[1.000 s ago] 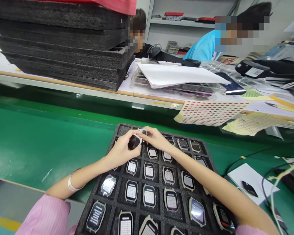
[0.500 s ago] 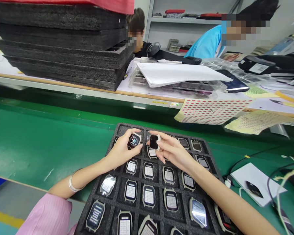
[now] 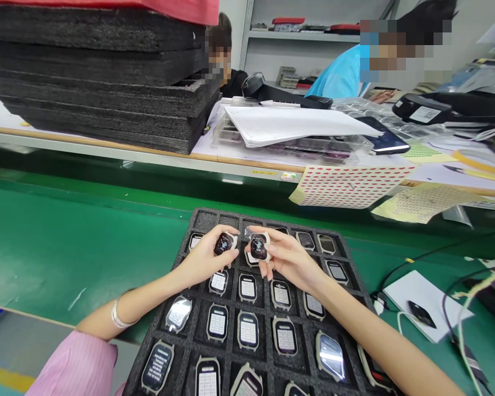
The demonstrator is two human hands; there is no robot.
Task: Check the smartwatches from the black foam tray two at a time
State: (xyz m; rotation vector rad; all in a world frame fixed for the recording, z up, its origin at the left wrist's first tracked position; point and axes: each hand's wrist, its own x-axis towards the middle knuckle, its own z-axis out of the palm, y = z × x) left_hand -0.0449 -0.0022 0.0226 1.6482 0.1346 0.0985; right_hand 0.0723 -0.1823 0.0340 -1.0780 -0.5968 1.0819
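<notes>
My left hand (image 3: 209, 250) is closed on a watch case (image 3: 225, 243) whose dark screen shows a lit dial. Beside it, my right hand (image 3: 286, 254) grips a second watch case (image 3: 259, 246) by its edges, its screen also lit with a dial. The two watches are apart, held above the far part of a black foam tray (image 3: 231, 294). Watch cases without straps lie in the tray's compartments, several with white grids on their screens, such as one watch (image 3: 247, 330). The nearest one at the left (image 3: 158, 366) shows lines of text.
Stacked black foam trays (image 3: 107, 93) stand on a raised shelf, beside papers (image 3: 292, 124) and a phone (image 3: 381, 135). Sticker sheets (image 3: 350, 187) hang over its edge. Cables and a white box (image 3: 429, 305) lie at the right. Two people sit beyond.
The screen of the watch in my right hand was dark and now shows a dial. Both hands have dipped slightly, and the view has shifted a little.
</notes>
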